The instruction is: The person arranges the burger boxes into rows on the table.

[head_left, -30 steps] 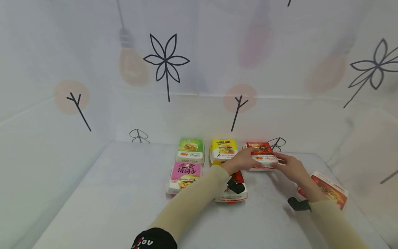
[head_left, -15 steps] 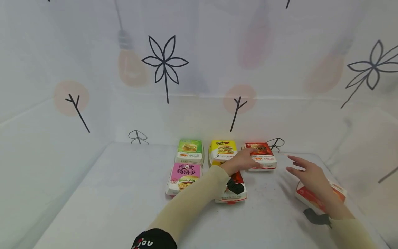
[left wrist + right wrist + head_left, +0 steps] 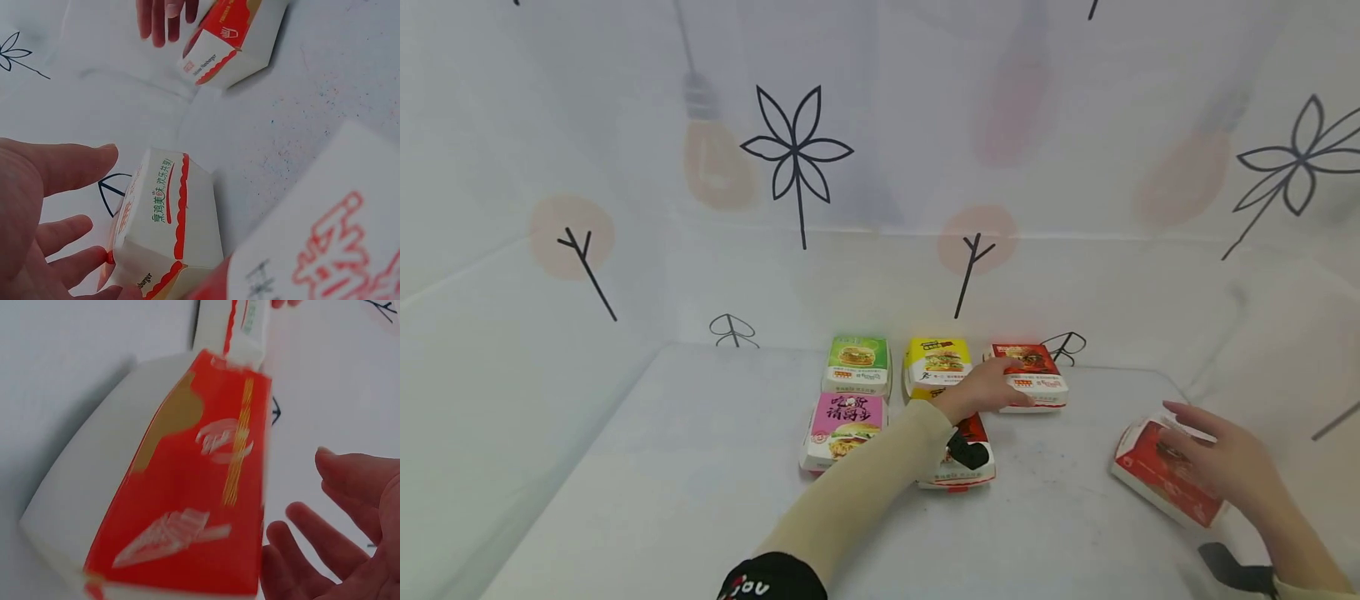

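In the head view my left hand (image 3: 985, 390) lies with spread fingers at the left side of a red-and-white burger box (image 3: 1037, 385) at the table's back. The left wrist view shows its fingers (image 3: 78, 265) extended, fingertips right at that box's lid edge. My right hand (image 3: 1240, 467) is over another red-and-white burger box (image 3: 1165, 479), which sits askew at the right. In the right wrist view the fingers (image 3: 325, 537) are parted and relaxed beside this box's red lid, with nothing held between them.
Left of my left hand stand a green burger box (image 3: 859, 358), a pink one (image 3: 846, 429) and a yellow one (image 3: 938, 358). Another red-topped box (image 3: 957, 475) is partly hidden under my left forearm. A white patterned cloth (image 3: 880, 192) hangs behind the white table (image 3: 715, 467).
My right hand has left the back red box and moved right and nearer, over the box at the right, which has turned slightly. My left hand stays in place.
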Demonstrator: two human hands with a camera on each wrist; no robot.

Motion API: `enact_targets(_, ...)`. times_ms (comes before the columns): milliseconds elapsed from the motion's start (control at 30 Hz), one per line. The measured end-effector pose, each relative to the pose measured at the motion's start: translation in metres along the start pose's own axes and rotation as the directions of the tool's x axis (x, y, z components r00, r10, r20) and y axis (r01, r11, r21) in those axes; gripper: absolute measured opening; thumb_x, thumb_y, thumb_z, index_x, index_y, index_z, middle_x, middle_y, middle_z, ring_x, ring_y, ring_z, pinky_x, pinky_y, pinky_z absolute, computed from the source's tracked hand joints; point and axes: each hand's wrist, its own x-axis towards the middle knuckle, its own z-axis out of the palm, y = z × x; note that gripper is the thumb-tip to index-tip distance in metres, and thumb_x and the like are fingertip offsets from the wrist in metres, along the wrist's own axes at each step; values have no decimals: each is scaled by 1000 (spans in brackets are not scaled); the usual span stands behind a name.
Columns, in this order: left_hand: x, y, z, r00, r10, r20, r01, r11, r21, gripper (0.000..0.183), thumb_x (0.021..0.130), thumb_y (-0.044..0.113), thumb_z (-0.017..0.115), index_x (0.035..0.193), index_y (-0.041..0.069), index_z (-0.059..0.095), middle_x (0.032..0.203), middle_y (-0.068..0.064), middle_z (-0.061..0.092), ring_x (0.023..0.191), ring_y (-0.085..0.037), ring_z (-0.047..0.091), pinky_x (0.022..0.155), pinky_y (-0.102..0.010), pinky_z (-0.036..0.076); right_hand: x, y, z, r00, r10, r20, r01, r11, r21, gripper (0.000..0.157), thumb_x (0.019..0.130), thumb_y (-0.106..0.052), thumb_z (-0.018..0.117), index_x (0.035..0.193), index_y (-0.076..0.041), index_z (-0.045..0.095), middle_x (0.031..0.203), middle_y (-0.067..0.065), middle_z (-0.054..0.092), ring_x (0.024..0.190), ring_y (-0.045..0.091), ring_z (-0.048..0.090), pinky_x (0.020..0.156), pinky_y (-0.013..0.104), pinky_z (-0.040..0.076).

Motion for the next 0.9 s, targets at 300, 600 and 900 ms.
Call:
enact_targets(300, -1, 0, -1, 1000, -6, -2, 6, 1000, 13, 62, 85, 35, 80, 141, 29, 55, 142, 7, 51, 119, -13, 49, 101, -36, 43, -1, 21, -9, 982, 187, 26, -187, 982, -2, 89, 96, -61, 51, 147, 10, 31, 140, 48, 26, 119, 66, 33, 76, 67, 50)
enact_targets(600, -2, 1, -1, 1000, -1, 11, 0, 1000, 18, 61, 85, 37, 79, 141, 30, 56, 140, 7, 52, 116, -13, 49, 99, -36, 44, -3, 38, -9, 970, 222, 97, -220, 975, -33, 92, 96, -64, 46, 144, 14, 32, 135, 49, 29, 117, 63, 30, 77, 67, 46)
enact_targets(900, -1, -1, 1, 1000, 6, 10, -7, 999, 38, 61, 85, 39, 79, 141, 30, 55, 140, 8, 51, 115, -12, 49, 99, -35, 44, -2, 39, -2, 925, 344, 160, -361, 928, 95, 102, 91, -70, 50, 148, 12, 27, 142, 46, 20, 126, 60, 23, 82, 65, 47)
